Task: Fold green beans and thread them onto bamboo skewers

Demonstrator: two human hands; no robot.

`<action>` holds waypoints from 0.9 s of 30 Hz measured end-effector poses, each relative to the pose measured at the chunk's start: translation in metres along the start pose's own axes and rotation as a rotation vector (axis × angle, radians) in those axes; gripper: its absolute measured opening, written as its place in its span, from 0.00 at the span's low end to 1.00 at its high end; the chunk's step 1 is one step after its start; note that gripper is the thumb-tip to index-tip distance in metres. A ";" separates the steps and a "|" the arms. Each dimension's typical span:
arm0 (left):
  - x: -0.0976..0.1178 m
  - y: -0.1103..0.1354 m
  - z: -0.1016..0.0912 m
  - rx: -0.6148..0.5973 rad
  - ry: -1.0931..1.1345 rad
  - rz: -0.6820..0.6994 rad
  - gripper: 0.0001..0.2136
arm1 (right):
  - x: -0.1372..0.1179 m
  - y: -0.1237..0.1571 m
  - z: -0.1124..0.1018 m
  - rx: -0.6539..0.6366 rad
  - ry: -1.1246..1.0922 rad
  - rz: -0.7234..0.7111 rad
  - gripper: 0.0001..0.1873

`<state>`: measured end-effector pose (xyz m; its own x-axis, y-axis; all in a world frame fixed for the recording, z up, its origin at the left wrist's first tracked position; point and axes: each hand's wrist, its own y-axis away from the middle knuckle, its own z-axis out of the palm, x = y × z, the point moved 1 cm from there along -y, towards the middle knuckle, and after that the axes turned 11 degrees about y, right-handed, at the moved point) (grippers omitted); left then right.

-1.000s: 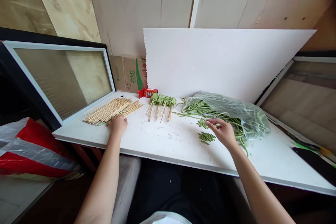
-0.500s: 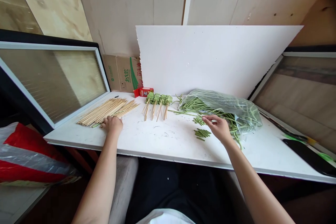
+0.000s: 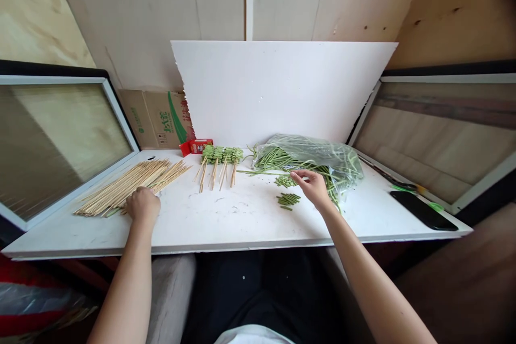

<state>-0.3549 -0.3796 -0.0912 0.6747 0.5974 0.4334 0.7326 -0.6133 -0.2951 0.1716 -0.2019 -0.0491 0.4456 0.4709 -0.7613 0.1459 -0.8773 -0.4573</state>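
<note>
My left hand, its fingers curled, rests at the near side of a spread pile of bamboo skewers. Its fingertips are hidden, so what they grip cannot be made out. Over on the right, my right hand hovers with thumb and forefinger in a pinch; anything between them is too small to tell. Below and left of it lie short cut green bean pieces in two piles, a farther pile and a nearer pile. Several finished bean skewers lie side by side between the hands, sticks towards me.
A clear plastic bag of long green beans lies behind my right hand. A red box and a cardboard box stand at the back left. A black phone is at the right. A white board leans behind the table.
The view has turned to the right, shifting everything left in the picture. My left hand has curled more tightly at the skewers. My right hand stays near the cut beans.
</note>
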 end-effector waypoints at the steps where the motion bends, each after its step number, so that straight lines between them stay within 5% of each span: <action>1: 0.003 0.000 -0.005 0.026 0.023 -0.013 0.20 | 0.001 0.000 0.001 0.021 -0.037 0.010 0.28; 7: 0.057 0.014 -0.013 0.080 0.239 0.183 0.15 | 0.011 0.000 0.012 0.080 -0.294 0.117 0.29; 15: 0.160 0.107 0.047 -0.199 0.656 0.555 0.15 | 0.010 0.015 0.032 -0.215 -0.460 0.217 0.30; 19: 0.167 0.126 0.067 -0.330 0.749 0.636 0.13 | 0.014 0.020 0.045 -0.252 -0.593 0.266 0.28; 27: 0.162 0.123 0.075 -0.332 0.762 0.694 0.13 | 0.015 0.023 0.048 -0.188 -0.586 0.272 0.26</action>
<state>-0.1486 -0.3200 -0.1209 0.6158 -0.3415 0.7100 0.0742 -0.8720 -0.4838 0.1392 -0.2106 -0.0924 -0.0570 0.1565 -0.9860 0.2710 -0.9481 -0.1662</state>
